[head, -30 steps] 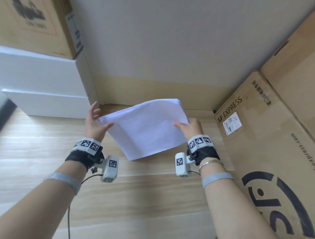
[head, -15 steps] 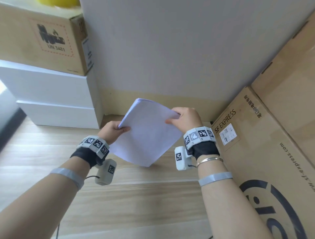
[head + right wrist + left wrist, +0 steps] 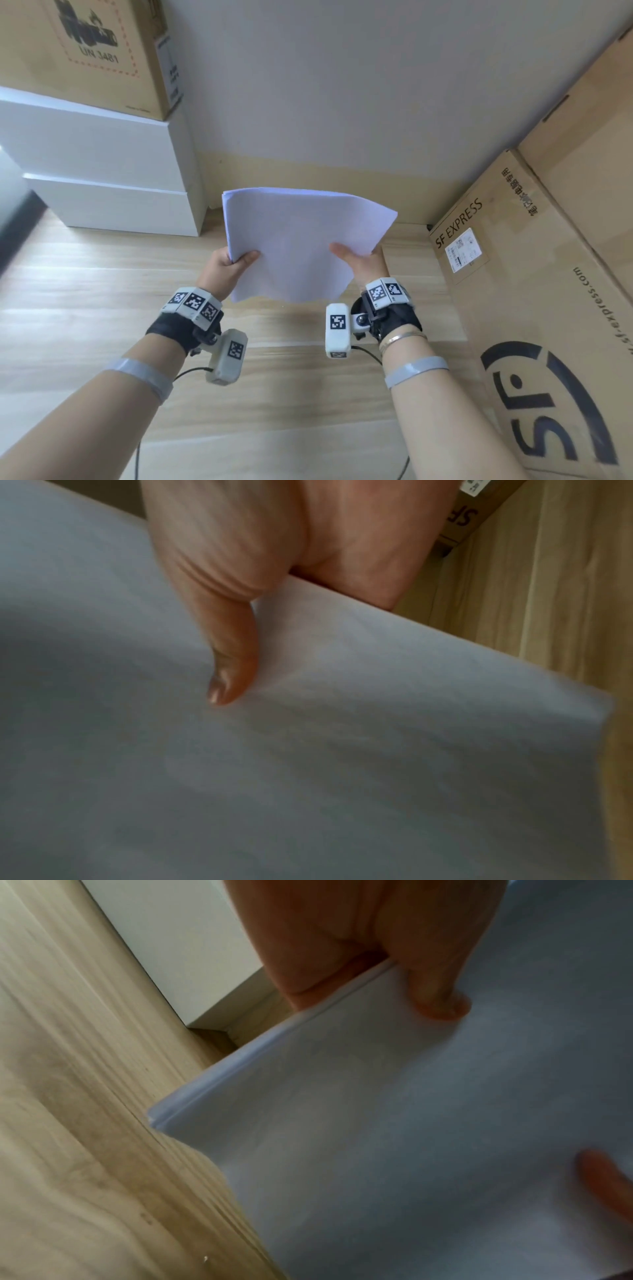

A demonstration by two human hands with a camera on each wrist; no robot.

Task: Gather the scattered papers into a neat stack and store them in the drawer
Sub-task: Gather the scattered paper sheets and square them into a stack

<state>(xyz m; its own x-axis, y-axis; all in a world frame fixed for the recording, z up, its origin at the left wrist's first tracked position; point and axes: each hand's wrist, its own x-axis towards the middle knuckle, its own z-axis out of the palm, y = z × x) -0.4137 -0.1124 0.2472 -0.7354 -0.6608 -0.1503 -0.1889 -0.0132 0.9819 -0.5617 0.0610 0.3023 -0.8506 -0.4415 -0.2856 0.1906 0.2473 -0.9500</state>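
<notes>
A stack of white papers (image 3: pixel 301 240) is held in the air above the wooden floor, bowed a little across its top. My left hand (image 3: pixel 233 262) pinches its left edge, thumb on top and fingers underneath. My right hand (image 3: pixel 356 257) pinches the right edge the same way. The left wrist view shows the layered paper stack (image 3: pixel 394 1123) under my thumb. In the right wrist view my thumb lies flat on the top sheet of the papers (image 3: pixel 342 750). A white drawer unit (image 3: pixel 102 178) stands at the left against the wall, its two drawer fronts closed.
A brown cardboard box (image 3: pixel 96 51) sits on top of the drawer unit. Large SF Express cartons (image 3: pixel 534 291) fill the right side. The wall (image 3: pixel 342 85) is straight ahead. Light wooden floor (image 3: pixel 102 308) lies below my arms.
The stack has turned from standing tilted on a corner to a more level, squared hold. Both hands have shifted to its near side edges, and the view has dropped slightly.
</notes>
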